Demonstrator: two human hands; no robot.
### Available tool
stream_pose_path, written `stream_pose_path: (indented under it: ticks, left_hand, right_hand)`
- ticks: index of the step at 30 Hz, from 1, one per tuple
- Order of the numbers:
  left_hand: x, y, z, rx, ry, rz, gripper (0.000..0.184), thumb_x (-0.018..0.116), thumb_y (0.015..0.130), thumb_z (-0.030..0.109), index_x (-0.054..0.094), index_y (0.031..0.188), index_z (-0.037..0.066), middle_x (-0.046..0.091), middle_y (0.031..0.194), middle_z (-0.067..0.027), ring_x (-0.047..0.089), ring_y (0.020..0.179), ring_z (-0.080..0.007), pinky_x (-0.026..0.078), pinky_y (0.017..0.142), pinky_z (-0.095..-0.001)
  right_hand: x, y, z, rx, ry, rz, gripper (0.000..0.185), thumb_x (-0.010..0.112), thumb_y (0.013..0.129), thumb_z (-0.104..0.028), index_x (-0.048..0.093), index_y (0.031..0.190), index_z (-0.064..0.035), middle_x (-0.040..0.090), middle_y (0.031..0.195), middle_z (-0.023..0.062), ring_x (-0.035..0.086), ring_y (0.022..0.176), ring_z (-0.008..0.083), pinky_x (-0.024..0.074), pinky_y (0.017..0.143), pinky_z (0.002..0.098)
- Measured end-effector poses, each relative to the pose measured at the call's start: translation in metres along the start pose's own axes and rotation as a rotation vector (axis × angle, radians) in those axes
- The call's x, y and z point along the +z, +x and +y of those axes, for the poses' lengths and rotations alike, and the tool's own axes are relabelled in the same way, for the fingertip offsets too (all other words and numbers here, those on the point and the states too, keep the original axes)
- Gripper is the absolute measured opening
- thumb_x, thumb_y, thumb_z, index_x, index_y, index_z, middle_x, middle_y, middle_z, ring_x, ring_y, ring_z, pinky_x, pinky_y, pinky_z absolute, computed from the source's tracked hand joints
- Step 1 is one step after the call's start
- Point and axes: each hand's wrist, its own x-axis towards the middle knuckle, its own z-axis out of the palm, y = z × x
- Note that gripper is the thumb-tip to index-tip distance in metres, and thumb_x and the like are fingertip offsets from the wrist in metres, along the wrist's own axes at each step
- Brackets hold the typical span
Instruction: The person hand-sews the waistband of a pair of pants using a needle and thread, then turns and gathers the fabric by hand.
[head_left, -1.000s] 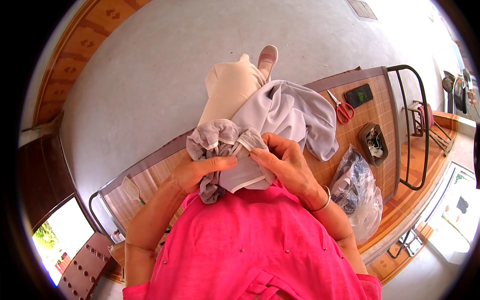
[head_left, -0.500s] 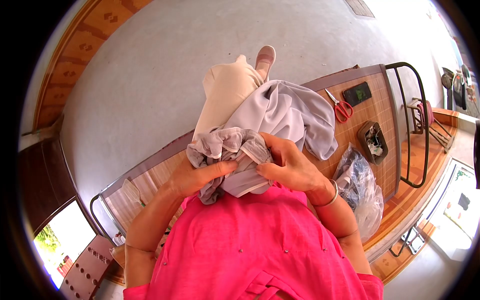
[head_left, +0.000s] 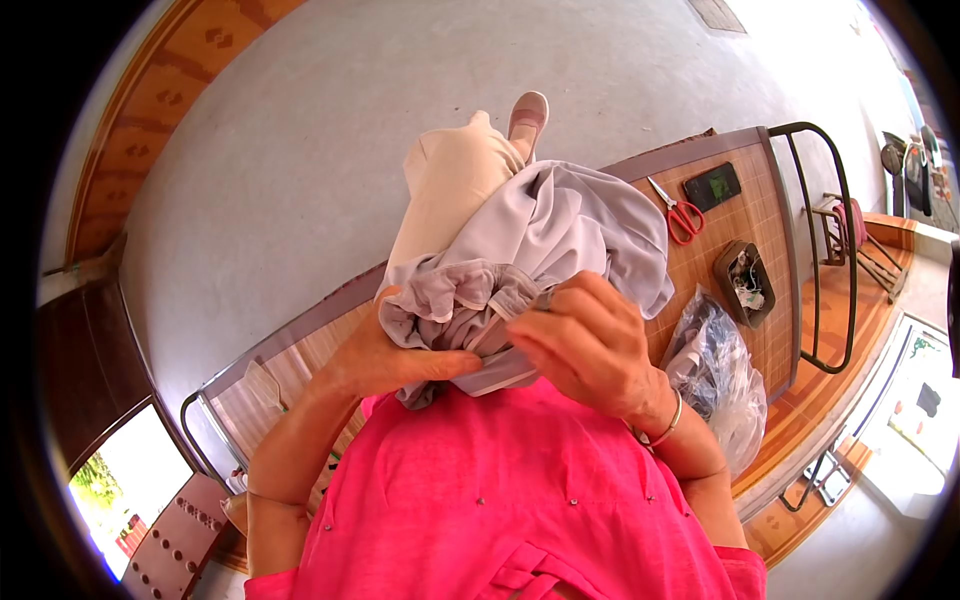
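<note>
A grey garment (head_left: 585, 225) lies over my lap and onto the bench, its bunched part with pale edging gathered near my waist. My left hand (head_left: 405, 355) holds the left side of the bunch, thumb across the top and the other fingers hidden under the cloth. Just above the bunch's right side is my right hand (head_left: 590, 345), its fingers curled and pinched together. Whether anything small is between those fingertips cannot be made out.
On the bench (head_left: 770, 190) to the right are red-handled scissors (head_left: 683, 218), a black phone (head_left: 712, 187), an open box (head_left: 745, 283) of small items and a clear plastic bag (head_left: 720, 385). A fly swatter (head_left: 264, 384) lies at left. A metal rail (head_left: 848, 250) stands at the bench's end.
My right hand has lifted off the cloth and turned, its fingers now curled together. My left hand still holds the bunch, which has shifted slightly.
</note>
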Motion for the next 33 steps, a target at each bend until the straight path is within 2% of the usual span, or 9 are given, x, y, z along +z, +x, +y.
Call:
stream_pose_path:
  ticks: [2, 5, 7, 8, 10, 17, 23, 28, 33]
  left_hand:
    - [0.001, -0.002, -0.001, 0.009, 0.021, 0.003, 0.059, 0.084, 0.071, 0.010, 0.058, 0.123, 0.003, 0.059, 0.110, -0.0007, 0.054, 0.102, -0.0085, 0.047, 0.088, -0.0261]
    - [0.005, -0.001, 0.000, 0.079, -0.010, 0.046, 0.051, 0.082, 0.072, 0.008, 0.060, 0.118, 0.002, 0.061, 0.105, 0.0000, 0.056, 0.098, -0.0080, 0.048, 0.085, -0.0257]
    - [0.008, -0.002, -0.003, 0.153, -0.027, 0.113, 0.046, 0.080, 0.073, 0.006, 0.062, 0.115, 0.002, 0.063, 0.103, -0.0001, 0.057, 0.095, -0.0079, 0.049, 0.082, -0.0256]
    - [0.008, -0.004, -0.001, 0.091, -0.050, 0.130, 0.044, 0.079, 0.074, 0.005, 0.062, 0.115, 0.002, 0.063, 0.103, -0.0004, 0.057, 0.095, -0.0080, 0.049, 0.081, -0.0255]
    - [0.008, -0.006, 0.004, -0.033, -0.097, 0.165, 0.042, 0.077, 0.076, 0.004, 0.061, 0.115, 0.002, 0.064, 0.103, -0.0009, 0.058, 0.094, -0.0082, 0.050, 0.079, -0.0254]
    - [0.009, -0.005, -0.001, 0.023, -0.204, 0.261, 0.032, 0.071, 0.080, 0.003, 0.063, 0.111, 0.002, 0.066, 0.098, -0.0017, 0.061, 0.088, -0.0099, 0.052, 0.076, -0.0260]
    - [0.017, -0.005, 0.003, 0.028, -0.199, 0.312, 0.026, 0.069, 0.082, 0.003, 0.064, 0.107, 0.001, 0.067, 0.089, -0.0026, 0.062, 0.077, -0.0095, 0.052, 0.066, -0.0263]
    - [0.014, -0.004, 0.007, -0.038, -0.120, 0.274, 0.025, 0.070, 0.081, 0.005, 0.064, 0.105, 0.001, 0.065, 0.078, -0.0032, 0.060, 0.065, -0.0085, 0.049, 0.056, -0.0262]
    - [0.021, -0.002, 0.007, 0.016, -0.087, 0.318, 0.024, 0.071, 0.080, 0.007, 0.065, 0.102, 0.001, 0.065, 0.079, -0.0022, 0.059, 0.066, -0.0081, 0.048, 0.057, -0.0255]
  right_hand:
    - [-0.002, 0.001, -0.002, -0.112, -0.009, -0.105, 0.031, 0.077, 0.065, -0.003, 0.066, 0.094, -0.0025, 0.053, 0.075, 0.0036, 0.054, 0.063, 0.0186, 0.0436, 0.050, 0.0301]
    - [-0.001, 0.001, -0.007, -0.108, -0.008, -0.202, 0.030, 0.075, 0.065, -0.006, 0.065, 0.093, -0.0019, 0.052, 0.076, 0.0032, 0.053, 0.062, 0.0172, 0.0439, 0.050, 0.0289]
    - [0.000, -0.003, -0.008, -0.079, -0.033, -0.245, 0.030, 0.069, 0.066, -0.008, 0.062, 0.093, -0.0006, 0.050, 0.079, 0.0042, 0.055, 0.067, 0.0174, 0.0457, 0.053, 0.0297]
    - [0.000, -0.004, -0.008, -0.064, -0.046, -0.266, 0.030, 0.066, 0.066, -0.009, 0.061, 0.094, 0.0000, 0.050, 0.080, 0.0047, 0.056, 0.069, 0.0176, 0.0466, 0.055, 0.0300]
    - [-0.001, -0.004, -0.006, -0.111, -0.041, -0.253, 0.028, 0.067, 0.066, -0.009, 0.060, 0.092, 0.0004, 0.049, 0.078, 0.0047, 0.055, 0.068, 0.0175, 0.0461, 0.055, 0.0298]
    - [0.000, -0.006, -0.004, -0.254, 0.034, -0.206, 0.024, 0.075, 0.066, -0.006, 0.066, 0.088, 0.0000, 0.051, 0.077, 0.0032, 0.053, 0.061, 0.0164, 0.0437, 0.050, 0.0301]
    - [0.011, -0.009, -0.003, -0.096, 0.060, -0.125, 0.021, 0.076, 0.070, -0.007, 0.064, 0.088, -0.0013, 0.050, 0.072, 0.0035, 0.053, 0.057, 0.0177, 0.0432, 0.048, 0.0311]
    - [0.009, -0.007, -0.010, 0.088, -0.050, -0.247, 0.016, 0.066, 0.073, -0.011, 0.057, 0.084, -0.0031, 0.050, 0.075, 0.0058, 0.056, 0.064, 0.0212, 0.0466, 0.053, 0.0337]
    - [0.006, -0.004, -0.007, 0.116, -0.030, -0.313, 0.014, 0.064, 0.072, -0.011, 0.055, 0.081, -0.0060, 0.050, 0.076, 0.0056, 0.057, 0.066, 0.0215, 0.0469, 0.051, 0.0345]
